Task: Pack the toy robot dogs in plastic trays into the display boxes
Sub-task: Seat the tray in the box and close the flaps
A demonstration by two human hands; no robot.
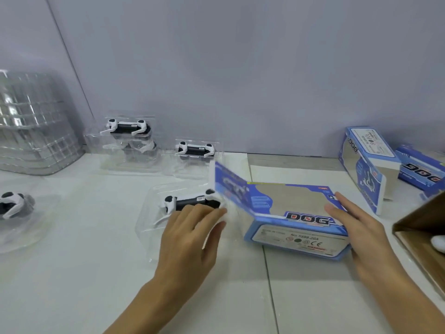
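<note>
A blue display box (296,213) lies on the white table with its left end flap raised. Just left of that opening sits a clear plastic tray (154,227) holding a black-and-white toy robot dog (190,202). My left hand (192,235) rests flat on this tray, fingers straight and pointing toward the box. My right hand (358,227) lies with straight fingers against the box's right end. Three more trayed dogs stand farther off: one at the back left (127,128), one at the back centre (196,150) and one at the far left (12,203).
A stack of empty clear trays (31,124) fills the back left corner. Two more blue boxes, one upright (368,165) and one lying down (421,169), are at the back right. A brown cardboard carton (423,227) sits at the right edge. A grey wall runs behind the table.
</note>
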